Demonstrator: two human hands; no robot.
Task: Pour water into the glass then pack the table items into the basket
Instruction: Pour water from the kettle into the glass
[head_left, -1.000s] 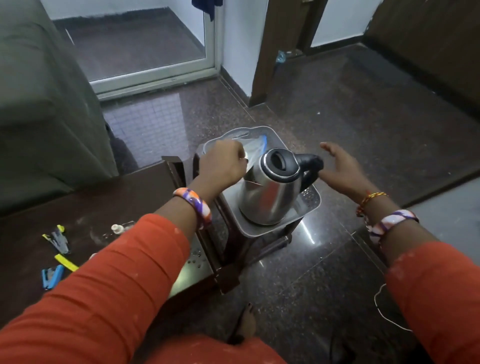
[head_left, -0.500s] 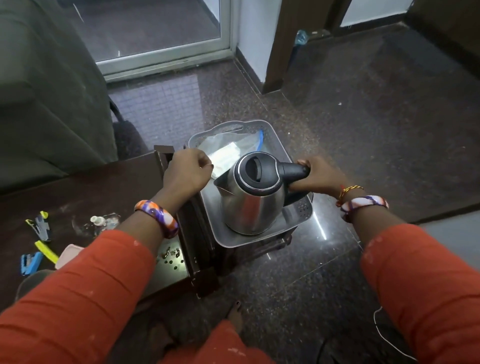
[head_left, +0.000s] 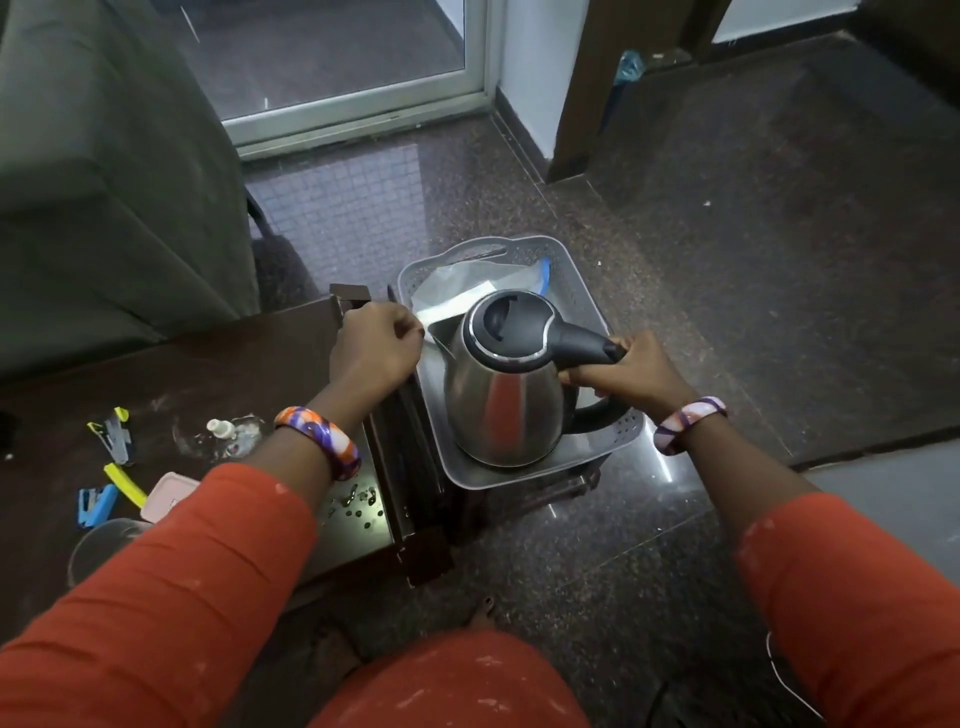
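Two hands are at work over the grey perforated plastic basket (head_left: 563, 260), which sits on a low stand just beside the dark wooden table (head_left: 171, 379). The right hand (head_left: 631, 371) has its fingers wrapped tightly round the black handle of the shiny stainless-steel electric kettle (head_left: 506, 395), which stands upright in the basket's near end, spout towards the table. The left hand (head_left: 376, 351) is curled into a loose fist at the basket's near-left rim; whether it grips the rim or only rests there I cannot tell. A clear plastic zip bag (head_left: 467, 291) lies in the basket behind the kettle. To do this step well, the kettle should probably stay level and be seated flat before the handle is let go, with the other hand steadying the basket. Several items are left on the table: a yellow-and-grey stapler (head_left: 111, 434), a blue stapler (head_left: 93, 504) and a clear drinking glass (head_left: 101, 545) at the near edge.
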